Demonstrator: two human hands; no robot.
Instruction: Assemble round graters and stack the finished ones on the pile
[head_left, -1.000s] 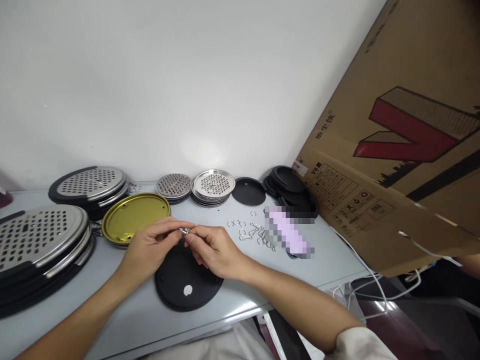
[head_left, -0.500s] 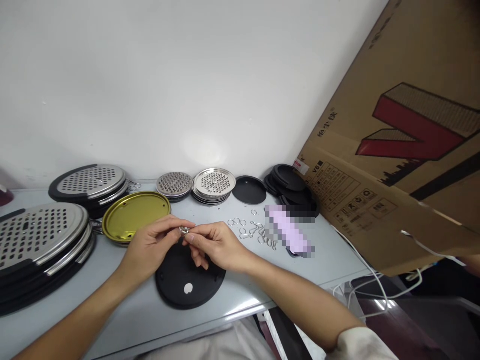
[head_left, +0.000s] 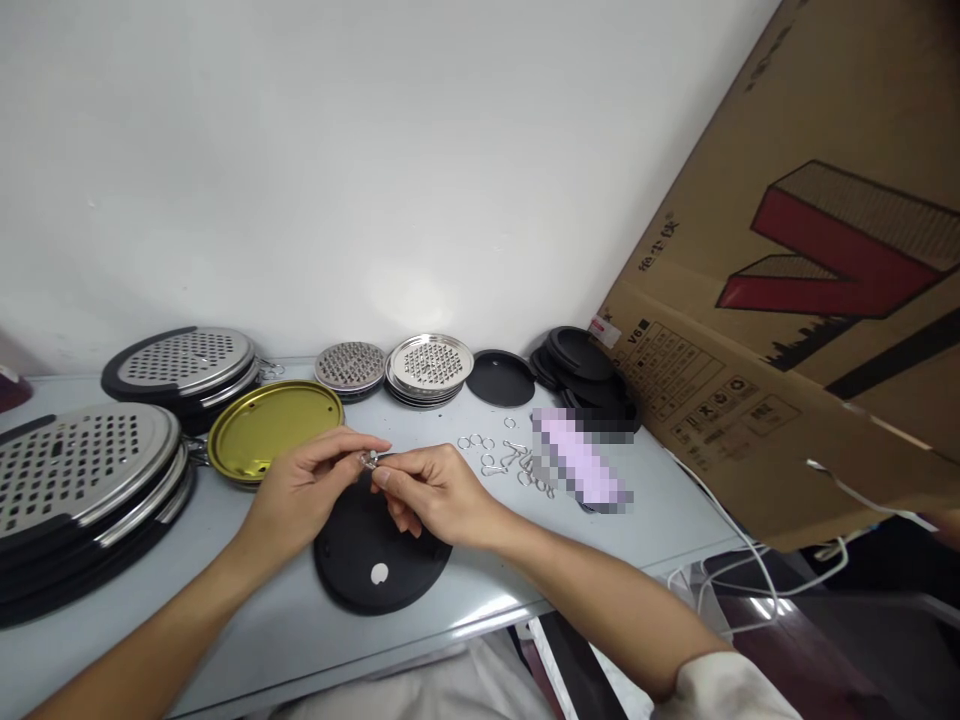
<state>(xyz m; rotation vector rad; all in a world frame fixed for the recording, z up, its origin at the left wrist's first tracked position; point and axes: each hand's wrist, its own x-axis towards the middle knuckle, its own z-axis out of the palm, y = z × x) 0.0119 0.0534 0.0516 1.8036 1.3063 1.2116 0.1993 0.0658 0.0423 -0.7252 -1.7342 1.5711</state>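
Observation:
My left hand (head_left: 309, 482) pinches a small shiny metal ring (head_left: 368, 460) between thumb and fingertips. From the other side, my right hand (head_left: 441, 492) grips the same small metalwork with thumb and forefinger, its other fingers curled below. Whether a clip hangs on the ring is too small to tell. Both hands are above a round black disc (head_left: 371, 540) with a pale round spot (head_left: 379, 574), and they cover its far part. Several loose metal rings (head_left: 481, 443) and metal clips (head_left: 517, 458) lie on the grey table (head_left: 480, 560) to the right.
At left are stacks of round perforated metal graters (head_left: 82, 460) with black rims, and a gold-coloured round plate (head_left: 274, 425). Smaller grater discs (head_left: 429, 362) and black discs (head_left: 499, 378) line the wall. A large cardboard box (head_left: 810, 400) leans at right, near white cables (head_left: 739, 530).
The fingers have shifted slightly on the small metal ring, which now shows at a different angle. The view has moved a little; the items on the table stay put.

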